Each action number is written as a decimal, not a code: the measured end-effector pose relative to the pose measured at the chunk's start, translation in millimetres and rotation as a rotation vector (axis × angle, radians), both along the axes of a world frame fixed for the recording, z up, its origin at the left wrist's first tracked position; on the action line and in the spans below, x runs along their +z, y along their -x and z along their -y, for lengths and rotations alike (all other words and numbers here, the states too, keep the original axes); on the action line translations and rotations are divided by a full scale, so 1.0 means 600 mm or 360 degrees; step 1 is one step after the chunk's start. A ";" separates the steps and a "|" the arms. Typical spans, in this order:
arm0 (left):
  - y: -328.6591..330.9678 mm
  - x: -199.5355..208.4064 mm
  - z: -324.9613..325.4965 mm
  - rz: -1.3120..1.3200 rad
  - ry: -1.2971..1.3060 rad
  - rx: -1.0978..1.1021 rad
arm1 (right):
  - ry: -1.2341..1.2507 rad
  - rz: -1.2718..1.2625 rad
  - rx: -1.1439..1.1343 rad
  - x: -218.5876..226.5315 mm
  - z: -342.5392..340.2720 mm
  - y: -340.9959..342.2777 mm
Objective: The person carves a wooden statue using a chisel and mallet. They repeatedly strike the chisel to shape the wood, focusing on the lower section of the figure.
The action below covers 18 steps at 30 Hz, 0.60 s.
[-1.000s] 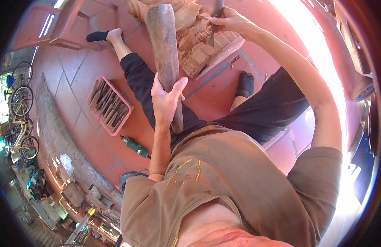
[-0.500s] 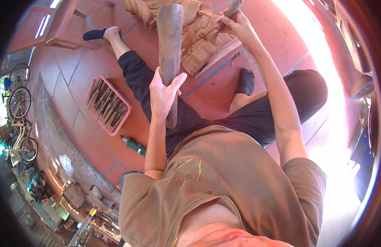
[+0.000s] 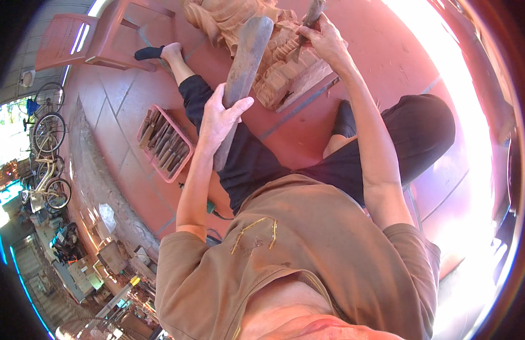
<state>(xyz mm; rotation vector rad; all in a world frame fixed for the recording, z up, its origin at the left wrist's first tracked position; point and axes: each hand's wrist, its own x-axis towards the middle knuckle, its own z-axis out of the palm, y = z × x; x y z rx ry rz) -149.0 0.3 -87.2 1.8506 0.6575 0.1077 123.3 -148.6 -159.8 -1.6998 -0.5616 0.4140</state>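
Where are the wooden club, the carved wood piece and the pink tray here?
Wooden club [image 3: 248, 58]: head view, on its thick upper part.
Carved wood piece [image 3: 280, 55]: head view, on its carved surface.
Pink tray [image 3: 182, 166]: head view, on its lower-right rim.

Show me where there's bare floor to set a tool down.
Bare tile shows between the carving and the dark trousers, and between the pink tray and the grey ledge. Around the carving it is crowded: right hand with chisel, left hand with club. Tools fill the tray.

Over here, white glare bleaches the floor [image 3: 461, 136] at right, while straight lines bow toward black corners.
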 end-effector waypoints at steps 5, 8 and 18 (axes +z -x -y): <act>-0.001 -0.022 0.038 0.0007 0.0330 0.0132 | -0.0079 0.0161 -0.0062 0.027 -0.013 -0.004; -0.012 -0.052 0.055 -0.0021 0.0624 0.0249 | -0.0106 0.0158 0.0022 0.012 -0.013 -0.008; 0.001 -0.110 0.094 0.0088 0.0894 0.0365 | -0.0108 -0.0181 0.0112 0.045 -0.041 0.019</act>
